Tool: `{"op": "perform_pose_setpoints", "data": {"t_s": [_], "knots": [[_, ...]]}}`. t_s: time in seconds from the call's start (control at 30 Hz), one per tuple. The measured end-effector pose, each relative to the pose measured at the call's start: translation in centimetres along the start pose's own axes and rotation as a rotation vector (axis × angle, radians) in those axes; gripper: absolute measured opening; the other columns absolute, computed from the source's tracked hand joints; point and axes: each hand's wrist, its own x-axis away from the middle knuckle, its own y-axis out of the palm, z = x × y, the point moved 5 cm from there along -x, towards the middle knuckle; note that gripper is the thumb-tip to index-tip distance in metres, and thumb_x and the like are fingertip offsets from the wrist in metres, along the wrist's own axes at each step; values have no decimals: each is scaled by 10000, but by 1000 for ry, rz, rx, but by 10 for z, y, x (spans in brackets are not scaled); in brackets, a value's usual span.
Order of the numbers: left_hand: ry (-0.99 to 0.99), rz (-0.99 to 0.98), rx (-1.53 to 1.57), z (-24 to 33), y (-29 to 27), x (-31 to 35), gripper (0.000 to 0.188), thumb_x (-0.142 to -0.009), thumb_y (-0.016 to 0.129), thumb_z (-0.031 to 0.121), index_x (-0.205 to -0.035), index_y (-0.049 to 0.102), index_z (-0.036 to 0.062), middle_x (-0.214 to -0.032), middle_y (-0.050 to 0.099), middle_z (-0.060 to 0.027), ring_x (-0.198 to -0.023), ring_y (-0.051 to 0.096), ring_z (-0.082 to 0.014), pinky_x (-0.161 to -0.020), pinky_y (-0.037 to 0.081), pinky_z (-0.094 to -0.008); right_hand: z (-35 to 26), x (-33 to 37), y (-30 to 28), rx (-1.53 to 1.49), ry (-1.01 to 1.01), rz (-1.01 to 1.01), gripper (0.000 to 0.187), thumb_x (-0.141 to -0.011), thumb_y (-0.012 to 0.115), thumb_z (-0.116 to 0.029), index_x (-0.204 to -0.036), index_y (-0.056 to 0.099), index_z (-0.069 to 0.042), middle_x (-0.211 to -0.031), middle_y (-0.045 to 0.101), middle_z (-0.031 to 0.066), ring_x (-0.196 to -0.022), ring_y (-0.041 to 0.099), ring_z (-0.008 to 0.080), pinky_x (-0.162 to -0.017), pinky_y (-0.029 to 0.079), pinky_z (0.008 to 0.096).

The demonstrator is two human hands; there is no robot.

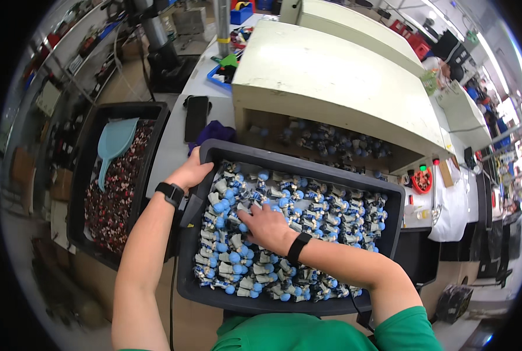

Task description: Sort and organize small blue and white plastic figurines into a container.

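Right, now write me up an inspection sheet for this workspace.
Surface: white worktable, visible left of the tray.
Job's things: dark tray holding many small blue-headed figures, packed close together.
Clutter: dark phone and purple cloth beyond the tray's far-left corner.
Hands: left hand at that corner; right hand reaching in among the figures, grip unclear.
Cables: one thin dark cord hanging left of the tray.
Surroundings: cream housing behind, with more figures under it; black bin of mixed bits at left, light-blue scoop inside; red bowl at right.
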Motion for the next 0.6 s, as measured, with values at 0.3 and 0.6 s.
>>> {"op": "perform_pose_setpoints", "data": {"t_s": [0.3,0.6], "knots": [[-32,-2,-10,-6,5,-9,554,-896,575,137,-1374,318,28,-1248,528,-173,-1170,513,-255,-994,412,-360,11,-7,-6,-75,-113,-149,520,-749,658,-143,-1253,528,-142,-1026,618,194,-967,624,361,-777,530,457],[5,-43,-48,4,8,-5,556,-922,527,66,-1416,272,51,-1305,486,-128,-1191,493,-207,-997,423,-329,40,11,-41,-778,27,-47,550,-763,657,-198,-1273,505,-60,-1035,649,172,-924,639,268,-817,499,347]]}}
